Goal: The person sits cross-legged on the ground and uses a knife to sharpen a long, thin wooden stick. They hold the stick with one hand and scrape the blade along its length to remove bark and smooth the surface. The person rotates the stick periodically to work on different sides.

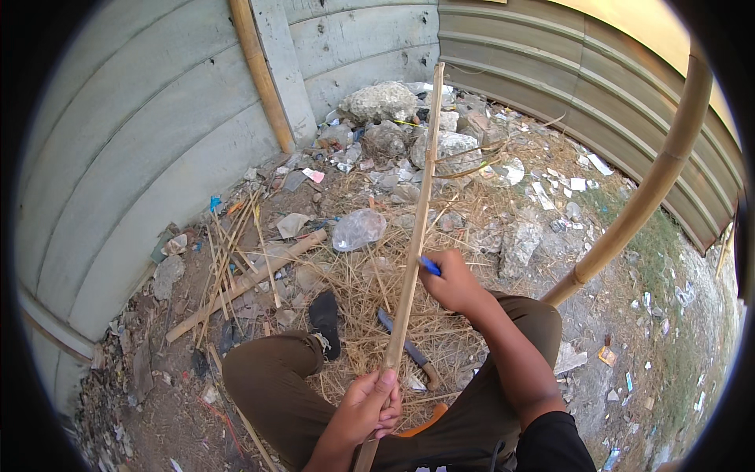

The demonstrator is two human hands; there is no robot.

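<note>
My left hand is closed around the lower part of a long bamboo strip, which slants up and away from my lap. Beside the strip's middle, my right hand grips a small blue tool. Its blue end touches or nearly touches the strip's right edge; fingers hide the rest, so its exact kind does not show. A machete with a wooden handle lies on the ground between my legs, partly behind the strip.
Thin bamboo sticks lie heaped at the left across a thicker bamboo piece. Straw and a clear plastic bag cover the ground ahead. Rocks stand by the concrete wall. A bamboo pole leans at the right.
</note>
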